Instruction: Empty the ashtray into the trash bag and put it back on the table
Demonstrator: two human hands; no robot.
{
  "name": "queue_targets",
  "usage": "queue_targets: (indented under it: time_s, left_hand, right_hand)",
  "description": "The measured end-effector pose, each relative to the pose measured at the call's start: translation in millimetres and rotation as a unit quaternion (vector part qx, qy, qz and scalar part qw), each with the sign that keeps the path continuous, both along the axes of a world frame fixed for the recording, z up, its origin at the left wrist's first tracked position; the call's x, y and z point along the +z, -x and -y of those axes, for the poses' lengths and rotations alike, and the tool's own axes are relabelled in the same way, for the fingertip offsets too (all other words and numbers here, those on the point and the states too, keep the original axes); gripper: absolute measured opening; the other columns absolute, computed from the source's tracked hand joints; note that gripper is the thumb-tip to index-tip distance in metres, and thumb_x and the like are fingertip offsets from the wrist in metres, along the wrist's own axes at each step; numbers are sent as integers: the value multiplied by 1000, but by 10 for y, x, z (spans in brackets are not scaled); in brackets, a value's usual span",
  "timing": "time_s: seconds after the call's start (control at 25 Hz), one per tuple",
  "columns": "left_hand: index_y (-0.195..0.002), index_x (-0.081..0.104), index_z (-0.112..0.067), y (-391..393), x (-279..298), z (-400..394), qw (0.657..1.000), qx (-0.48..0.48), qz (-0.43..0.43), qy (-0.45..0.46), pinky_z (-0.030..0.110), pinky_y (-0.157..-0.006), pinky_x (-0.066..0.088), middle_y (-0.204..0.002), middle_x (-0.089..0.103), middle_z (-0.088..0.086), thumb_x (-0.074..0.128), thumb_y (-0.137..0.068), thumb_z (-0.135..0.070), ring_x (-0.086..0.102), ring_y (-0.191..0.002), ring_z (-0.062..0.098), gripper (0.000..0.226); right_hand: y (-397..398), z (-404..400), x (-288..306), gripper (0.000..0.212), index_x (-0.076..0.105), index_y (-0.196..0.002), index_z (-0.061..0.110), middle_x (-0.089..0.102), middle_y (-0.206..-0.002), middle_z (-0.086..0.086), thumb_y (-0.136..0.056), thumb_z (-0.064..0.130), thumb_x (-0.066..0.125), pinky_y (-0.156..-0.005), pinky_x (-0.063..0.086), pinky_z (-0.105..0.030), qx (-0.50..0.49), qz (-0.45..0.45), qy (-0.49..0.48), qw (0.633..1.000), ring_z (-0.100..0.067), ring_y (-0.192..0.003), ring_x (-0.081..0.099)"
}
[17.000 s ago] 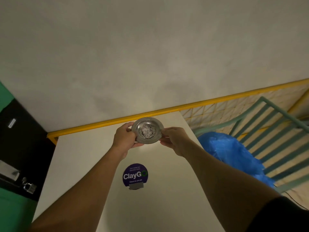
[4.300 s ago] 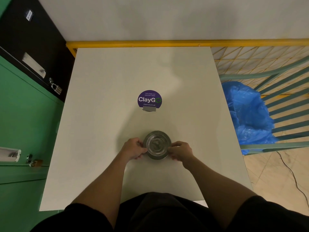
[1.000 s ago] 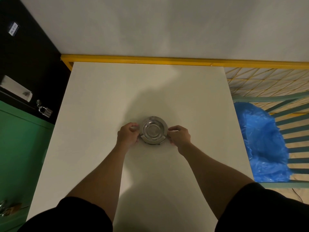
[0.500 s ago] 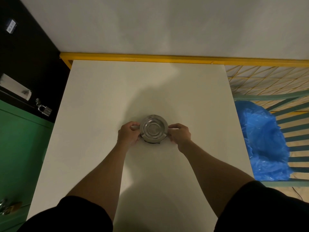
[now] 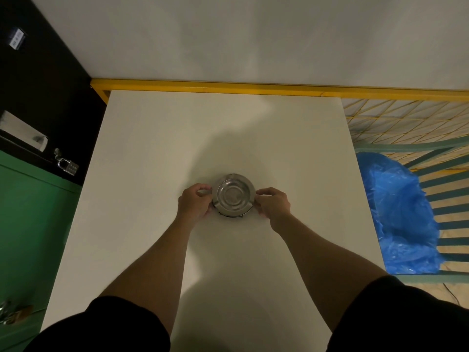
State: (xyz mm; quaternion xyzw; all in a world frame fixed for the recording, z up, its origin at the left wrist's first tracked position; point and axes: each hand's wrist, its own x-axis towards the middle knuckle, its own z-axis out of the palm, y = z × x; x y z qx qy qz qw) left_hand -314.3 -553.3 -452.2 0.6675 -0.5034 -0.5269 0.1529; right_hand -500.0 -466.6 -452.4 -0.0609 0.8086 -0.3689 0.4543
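**Steel ashtray on the white table, pinched from both sides**

Pale grey plaster wall (image 5: pixel 253 34) across the top of the view, with a yellow metal rail (image 5: pixel 228 87) along its foot, just beyond the far edge of the table. Large white rectangular table (image 5: pixel 152 148) in the middle, running from the rail down to the near edge, bare apart from soft shadows. Green metal cabinet (image 5: pixel 28 224) along the left edge of the table, with a black panel (image 5: pixel 43 85) above it and a small silver padlock (image 5: pixel 68 166) hanging where the two meet. Crumpled blue plastic trash bag (image 5: pixel 398 212) off the right edge of the table, well apart from the ashtray, held within a teal slatted frame (image 5: pixel 451 184) over a floor crossed by yellow lines. Two bare forearms reaching up from black short sleeves (image 5: pixel 106 326) at the near edge.

Round shiny stainless-steel ashtray (image 5: pixel 233 194) near the centre of the table, roughly midway between left and right edges, upright, bowl facing up, concentric rings visible inside, nothing seen in the bowl. Dark patch peeking out under its near rim; whether resting fully or just above the surface, cannot tell.

Left hand (image 5: pixel 194 203) against the left rim, thumb and fingers curled and clamped on the edge. Right hand (image 5: pixel 274 203) against the right rim, fingertips likewise pinched on the edge.
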Motion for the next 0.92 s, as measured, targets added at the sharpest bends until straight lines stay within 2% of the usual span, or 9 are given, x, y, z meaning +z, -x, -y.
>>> queue_targets:
  time_s: [0.28,0.52,0.72,0.84,0.92]
  left_hand:
    - [-94,73,-23,-8,-25,11,1000,1,-2,-3,31,-57,57,-78,72,8,68,-78,-9,62,-47,21,23]
    - [-94,73,-24,-2,-27,7,1000,3,-1,-5,33,-60,58,-81,72,11,67,-78,-7,62,-50,24,24]
    - [-97,74,-22,-11,-45,14,1000,1,-6,1,22,-45,51,-75,72,9,68,-78,-11,61,-41,14,23]
    - [-96,73,-21,-4,-54,11,1000,11,-4,-2,32,-56,59,-69,72,8,67,-76,-16,63,-47,20,22]
    - [-95,71,-23,-10,-55,0,999,-1,26,23,39,-69,61,-78,73,5,62,-78,-20,68,-62,27,20]
  right_hand:
    - [-9,12,-7,12,73,-76,22,74,-77,-6,-75,10,73,-49,46,-22,7,-5,4,1000,-19,-57,61]
    - [3,14,-25,12,74,-78,22,75,-80,-9,-76,10,73,-53,49,-25,7,-4,9,1000,-20,-60,63]
    - [6,10,-43,11,74,-78,21,74,-74,-7,-72,11,74,-54,49,-25,-4,6,19,1000,-20,-58,63]
    - [8,8,-54,14,74,-83,18,73,-71,-8,-72,10,72,-54,50,-26,-10,9,23,1000,-21,-57,63]
    - [11,0,-52,18,72,-89,16,72,-73,-10,-73,9,71,-55,52,-27,-9,8,29,1000,-22,-57,63]
